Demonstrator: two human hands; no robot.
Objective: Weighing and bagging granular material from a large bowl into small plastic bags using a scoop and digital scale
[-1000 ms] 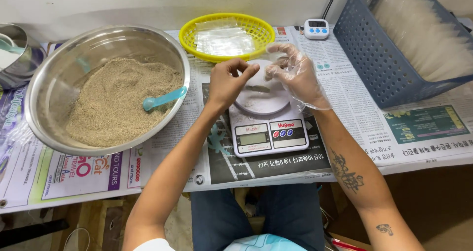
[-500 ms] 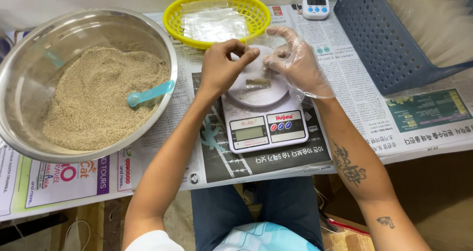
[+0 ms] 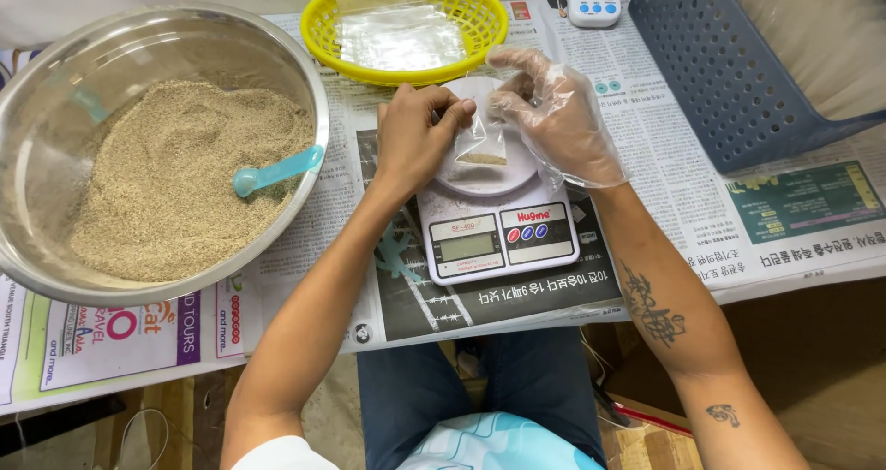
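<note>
A small clear plastic bag (image 3: 482, 143) with a little tan grain at its bottom hangs just above the round plate of a white digital kitchen scale (image 3: 498, 235). My left hand (image 3: 413, 140), bare, pinches the bag's top left corner. My right hand (image 3: 558, 115), in a thin clear plastic glove, pinches the top right edge of the same bag. Both hands sit over the scale plate.
A large steel bowl (image 3: 55, 92) of tan grain with a light blue scoop (image 3: 274, 171) stands at left. A yellow basket (image 3: 318, 23) holding clear bags sits behind the scale, beside a small white timer (image 3: 593, 3). A blue plastic crate (image 3: 729, 73) stands at right. Newspaper covers the table.
Both hands have lifted the small bag upright over the scale plate, so the grain now shows gathered at its bottom. The camera view has shifted slightly left and down.
</note>
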